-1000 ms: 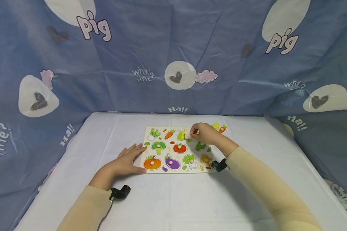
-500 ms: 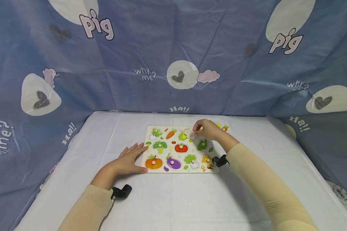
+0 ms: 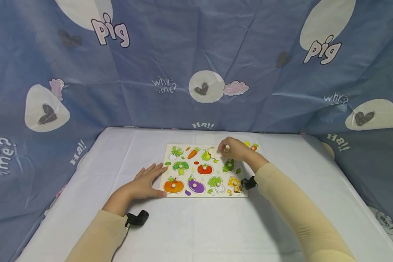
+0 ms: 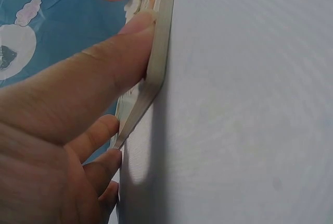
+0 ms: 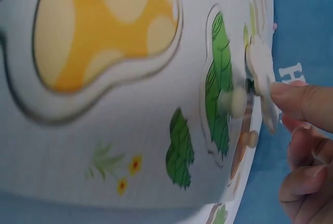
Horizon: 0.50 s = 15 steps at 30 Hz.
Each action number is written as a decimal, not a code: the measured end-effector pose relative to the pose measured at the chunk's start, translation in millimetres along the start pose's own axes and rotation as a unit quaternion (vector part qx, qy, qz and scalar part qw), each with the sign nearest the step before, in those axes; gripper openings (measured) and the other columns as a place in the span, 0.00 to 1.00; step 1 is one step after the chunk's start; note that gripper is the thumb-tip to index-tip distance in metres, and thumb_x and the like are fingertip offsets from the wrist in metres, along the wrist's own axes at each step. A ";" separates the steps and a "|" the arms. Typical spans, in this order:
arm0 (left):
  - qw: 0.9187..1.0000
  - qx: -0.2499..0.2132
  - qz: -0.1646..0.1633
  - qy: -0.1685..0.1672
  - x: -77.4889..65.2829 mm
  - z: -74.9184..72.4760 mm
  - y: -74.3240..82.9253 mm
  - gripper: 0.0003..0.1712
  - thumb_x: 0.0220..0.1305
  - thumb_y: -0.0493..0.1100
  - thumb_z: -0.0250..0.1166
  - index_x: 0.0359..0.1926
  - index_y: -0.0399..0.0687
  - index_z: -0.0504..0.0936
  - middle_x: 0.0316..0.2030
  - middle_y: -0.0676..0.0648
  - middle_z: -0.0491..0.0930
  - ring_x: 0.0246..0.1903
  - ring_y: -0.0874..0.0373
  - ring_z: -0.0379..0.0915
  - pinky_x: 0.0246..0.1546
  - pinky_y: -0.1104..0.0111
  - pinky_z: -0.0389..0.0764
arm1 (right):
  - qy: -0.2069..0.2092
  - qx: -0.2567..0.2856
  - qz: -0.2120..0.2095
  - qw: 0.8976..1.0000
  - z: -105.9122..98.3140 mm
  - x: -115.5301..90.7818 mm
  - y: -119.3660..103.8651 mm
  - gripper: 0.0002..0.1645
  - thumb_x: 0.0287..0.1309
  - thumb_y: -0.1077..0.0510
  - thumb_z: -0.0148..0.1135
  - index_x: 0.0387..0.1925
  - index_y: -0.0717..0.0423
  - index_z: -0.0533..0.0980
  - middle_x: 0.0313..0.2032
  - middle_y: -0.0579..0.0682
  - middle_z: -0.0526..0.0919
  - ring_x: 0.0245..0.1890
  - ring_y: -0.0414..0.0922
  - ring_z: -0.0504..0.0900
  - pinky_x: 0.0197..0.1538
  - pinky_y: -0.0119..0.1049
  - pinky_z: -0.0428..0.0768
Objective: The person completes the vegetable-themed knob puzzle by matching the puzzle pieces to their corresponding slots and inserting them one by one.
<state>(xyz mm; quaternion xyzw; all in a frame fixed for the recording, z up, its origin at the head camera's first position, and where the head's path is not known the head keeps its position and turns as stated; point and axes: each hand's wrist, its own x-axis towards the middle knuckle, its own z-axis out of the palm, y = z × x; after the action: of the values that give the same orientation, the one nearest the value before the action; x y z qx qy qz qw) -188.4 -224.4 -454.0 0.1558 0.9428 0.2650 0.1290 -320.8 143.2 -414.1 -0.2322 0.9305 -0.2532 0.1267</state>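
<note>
A wooden vegetable knob puzzle board lies on the white table, with knobbed pieces such as the eggplant and tomato in it. My left hand spreads its fingers at the board's left edge; the thumb presses the near corner in the left wrist view. With thumb and fingertips, my right hand pinches a pale puzzle piece over the back row. That piece stands tilted on edge in the right wrist view, its bare wood side showing and its picture hidden.
Beyond the right hand, more carrot and yellow pictures show past the board's back right corner. A blue printed curtain hangs behind and beside the white tablecloth. A black wrist camera overlaps the board's right edge.
My right hand has shifted slightly right with the puzzle piece, whose pale side now shows more. The left hand keeps its place on the board; the head view has shifted a little.
</note>
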 end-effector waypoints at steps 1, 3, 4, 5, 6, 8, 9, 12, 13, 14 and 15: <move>1.000 0.000 0.000 0.000 -0.1 -0.1 0.0 0.59 0.47 0.62 0.77 0.76 0.48 0.61 0.77 0.39 0.51 0.77 0.38 0.37 0.74 0.41 0.32 | 0.001 -0.003 0.001 1.000 -0.2 0.3 1.0 0.13 0.59 0.65 0.69 0.47 0.55 0.81 0.49 0.53 0.77 0.45 0.50 0.75 0.52 0.46 0.75; 1.000 -0.001 0.002 0.002 0.0 -0.1 -0.1 0.59 0.47 0.62 0.77 0.76 0.47 0.61 0.77 0.39 0.51 0.77 0.38 0.37 0.74 0.41 0.33 | 0.003 -0.006 0.003 1.000 -0.4 0.9 3.0 0.17 0.58 0.65 0.71 0.49 0.54 0.80 0.52 0.53 0.75 0.44 0.49 0.74 0.51 0.45 0.74; 1.000 -0.001 0.002 0.002 0.0 -0.1 -0.1 0.59 0.47 0.62 0.77 0.76 0.47 0.62 0.77 0.38 0.51 0.77 0.38 0.38 0.74 0.41 0.33 | 0.004 -0.006 0.005 1.000 -0.4 1.6 4.3 0.19 0.58 0.65 0.71 0.51 0.53 0.80 0.53 0.52 0.75 0.43 0.49 0.73 0.50 0.45 0.74; 1.000 0.000 0.002 0.002 0.2 0.1 -0.2 0.59 0.47 0.62 0.77 0.76 0.47 0.62 0.77 0.38 0.51 0.77 0.38 0.38 0.74 0.41 0.33 | 0.003 -0.005 0.005 1.000 -0.1 2.4 5.7 0.21 0.58 0.65 0.71 0.53 0.52 0.79 0.54 0.53 0.74 0.41 0.48 0.73 0.48 0.44 0.74; 1.000 0.001 0.002 0.002 0.4 0.3 -0.5 0.59 0.47 0.62 0.77 0.76 0.47 0.62 0.77 0.38 0.51 0.77 0.38 0.38 0.74 0.41 0.33 | 0.002 -0.002 0.004 1.000 0.2 3.1 7.1 0.22 0.58 0.66 0.70 0.54 0.52 0.78 0.56 0.53 0.73 0.40 0.47 0.73 0.47 0.43 0.74; 1.000 0.002 0.002 0.002 0.4 0.6 -1.0 0.59 0.47 0.62 0.77 0.76 0.47 0.62 0.77 0.38 0.51 0.77 0.38 0.38 0.74 0.41 0.33 | -0.002 0.002 0.004 1.000 1.1 5.0 9.7 0.24 0.59 0.66 0.69 0.56 0.51 0.78 0.58 0.53 0.71 0.36 0.46 0.72 0.43 0.41 0.73; 1.000 0.003 0.002 0.002 0.5 0.9 -1.2 0.59 0.46 0.63 0.77 0.76 0.47 0.62 0.77 0.38 0.51 0.77 0.38 0.38 0.74 0.41 0.33 | -0.004 0.006 0.004 1.000 1.6 5.8 10.8 0.24 0.59 0.67 0.69 0.57 0.51 0.78 0.59 0.53 0.70 0.34 0.45 0.72 0.42 0.40 0.72; 1.000 0.003 0.001 0.002 0.2 1.1 -1.7 0.60 0.46 0.63 0.77 0.76 0.47 0.62 0.77 0.39 0.51 0.77 0.38 0.37 0.74 0.41 0.33 | -0.010 0.012 0.001 1.000 2.3 7.5 13.0 0.25 0.60 0.68 0.68 0.58 0.53 0.77 0.61 0.54 0.69 0.32 0.44 0.71 0.40 0.39 0.71; 1.000 0.001 0.002 0.003 0.2 1.0 -1.7 0.60 0.46 0.63 0.77 0.76 0.47 0.62 0.77 0.39 0.51 0.77 0.38 0.37 0.74 0.41 0.33 | -0.011 0.012 0.001 1.000 2.4 8.0 13.3 0.26 0.60 0.68 0.68 0.59 0.53 0.77 0.61 0.54 0.69 0.31 0.44 0.71 0.40 0.39 0.71; 1.000 0.001 0.003 0.003 0.1 1.0 -1.7 0.60 0.46 0.63 0.77 0.76 0.47 0.62 0.77 0.39 0.51 0.77 0.38 0.37 0.74 0.41 0.33 | -0.012 0.012 0.000 1.000 2.5 8.3 13.6 0.26 0.60 0.68 0.67 0.60 0.54 0.77 0.61 0.54 0.69 0.32 0.44 0.71 0.40 0.40 0.71; 1.000 0.000 0.003 0.004 0.1 0.9 -1.7 0.60 0.46 0.63 0.77 0.76 0.47 0.62 0.77 0.39 0.51 0.77 0.38 0.37 0.74 0.41 0.33 | -0.012 0.009 -0.001 1.000 2.7 8.4 13.9 0.27 0.60 0.68 0.67 0.61 0.54 0.76 0.61 0.54 0.69 0.33 0.45 0.71 0.41 0.40 0.71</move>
<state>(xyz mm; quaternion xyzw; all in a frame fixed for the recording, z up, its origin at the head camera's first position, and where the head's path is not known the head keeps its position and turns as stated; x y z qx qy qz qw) -188.6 -225.3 -455.6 0.1579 0.9427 0.2661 0.1245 -332.2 148.5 -424.7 -0.2352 0.9263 -0.2590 0.1399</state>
